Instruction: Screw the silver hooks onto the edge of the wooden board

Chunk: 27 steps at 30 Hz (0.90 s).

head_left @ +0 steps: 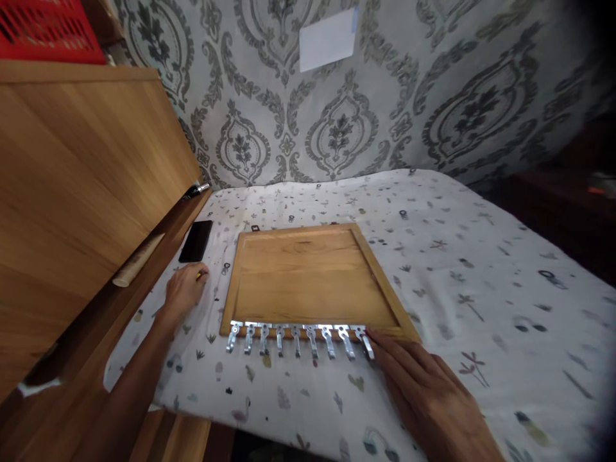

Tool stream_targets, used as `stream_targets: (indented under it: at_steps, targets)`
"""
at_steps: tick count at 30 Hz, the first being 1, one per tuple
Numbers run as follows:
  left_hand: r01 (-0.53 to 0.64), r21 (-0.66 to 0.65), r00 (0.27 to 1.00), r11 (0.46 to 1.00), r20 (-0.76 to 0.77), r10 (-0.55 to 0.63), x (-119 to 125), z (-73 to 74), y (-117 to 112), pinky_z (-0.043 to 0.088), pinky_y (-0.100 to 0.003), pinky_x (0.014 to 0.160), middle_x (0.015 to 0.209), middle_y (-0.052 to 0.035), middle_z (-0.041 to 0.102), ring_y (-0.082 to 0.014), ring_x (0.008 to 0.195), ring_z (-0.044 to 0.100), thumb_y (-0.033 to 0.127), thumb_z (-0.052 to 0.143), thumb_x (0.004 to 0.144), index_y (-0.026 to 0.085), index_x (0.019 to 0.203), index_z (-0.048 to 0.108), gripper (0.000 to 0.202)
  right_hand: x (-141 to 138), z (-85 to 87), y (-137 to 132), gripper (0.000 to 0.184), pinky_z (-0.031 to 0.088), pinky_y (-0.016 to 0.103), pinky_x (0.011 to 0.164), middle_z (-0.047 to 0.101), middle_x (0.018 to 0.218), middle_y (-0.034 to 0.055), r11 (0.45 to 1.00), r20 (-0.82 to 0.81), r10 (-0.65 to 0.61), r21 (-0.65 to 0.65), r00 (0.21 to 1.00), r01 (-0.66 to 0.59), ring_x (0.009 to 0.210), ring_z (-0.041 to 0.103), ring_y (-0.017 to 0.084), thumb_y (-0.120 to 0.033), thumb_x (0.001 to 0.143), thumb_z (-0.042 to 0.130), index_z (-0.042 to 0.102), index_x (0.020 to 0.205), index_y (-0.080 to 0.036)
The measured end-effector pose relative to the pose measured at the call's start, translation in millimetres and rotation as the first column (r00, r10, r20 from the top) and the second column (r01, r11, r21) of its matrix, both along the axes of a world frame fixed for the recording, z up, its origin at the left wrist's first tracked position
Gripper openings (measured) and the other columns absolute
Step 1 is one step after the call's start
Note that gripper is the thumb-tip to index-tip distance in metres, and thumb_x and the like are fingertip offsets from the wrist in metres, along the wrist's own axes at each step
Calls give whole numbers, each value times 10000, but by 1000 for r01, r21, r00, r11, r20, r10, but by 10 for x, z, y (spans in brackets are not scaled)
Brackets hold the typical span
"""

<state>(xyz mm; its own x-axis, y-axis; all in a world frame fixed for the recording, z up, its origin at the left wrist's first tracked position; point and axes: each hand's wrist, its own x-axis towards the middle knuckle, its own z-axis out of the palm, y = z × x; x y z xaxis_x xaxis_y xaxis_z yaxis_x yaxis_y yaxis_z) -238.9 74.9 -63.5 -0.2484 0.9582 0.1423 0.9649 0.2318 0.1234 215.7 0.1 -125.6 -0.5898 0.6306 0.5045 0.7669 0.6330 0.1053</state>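
A framed wooden board (308, 276) lies flat on a patterned white cloth. Along its near edge sits a row of several silver metal hooks (297, 339), their ends pointing towards me. My right hand (428, 391) is at the near right corner of the board, fingers stretched out and fingertips at the rightmost hook (364, 341). To the left of the board, my left hand (185, 287) rests on the cloth with its fingers curled around a small yellow thing (199, 276), mostly hidden. Just beyond that hand lies a black phone (196, 241).
A wooden cabinet (86, 167) stands on the left, with a red plastic basket (48, 32) on top. Beside its base lie a light wooden stick (138, 260) and a dark object with a shiny end (196, 190). Behind is a patterned wall covering (289, 122) bearing a white paper (328, 41).
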Motion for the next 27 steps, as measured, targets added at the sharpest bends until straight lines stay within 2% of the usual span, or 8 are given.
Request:
stream_targets:
  at_steps: [11, 20, 23, 27]
  targets:
    - [15, -13, 1000, 1000, -21, -15, -60, 35, 28, 464, -314, 725, 981, -80, 786, -277, 932, 706, 259, 540, 878, 245, 907, 753, 215, -93, 136, -24, 423, 533, 337, 804, 769, 1267, 73, 1000, -34, -20, 6, 999, 21, 976, 669, 219, 8, 935, 449, 739, 1190, -164]
    - [27, 60, 979, 998, 203, -39, -167, 47, 75, 486, -306, 722, 863, -53, 783, -251, 853, 696, 310, 570, 779, 224, 840, 725, 187, -99, 140, -28, 405, 533, 335, 799, 775, 1246, 70, 1000, -45, -26, 6, 999, 26, 968, 668, 214, 5, 949, 434, 746, 1139, -169]
    - [36, 101, 952, 994, 300, -65, -179, 128, 75, 513, -311, 731, 832, -61, 781, -244, 812, 696, 344, 563, 742, 201, 822, 715, 223, -95, 144, -15, 404, 528, 339, 786, 777, 1233, 71, 1000, -61, -11, 14, 998, 12, 961, 665, 214, 12, 945, 420, 745, 1111, -163]
    - [133, 125, 893, 983, 416, -173, -24, 353, -1, 551, -335, 762, 854, -86, 786, -265, 823, 706, 454, 588, 728, 190, 804, 724, 306, -111, 153, -11, 408, 526, 341, 791, 779, 1223, 75, 1000, -77, -8, 6, 997, 8, 970, 662, 224, 2, 965, 417, 726, 1184, -150]
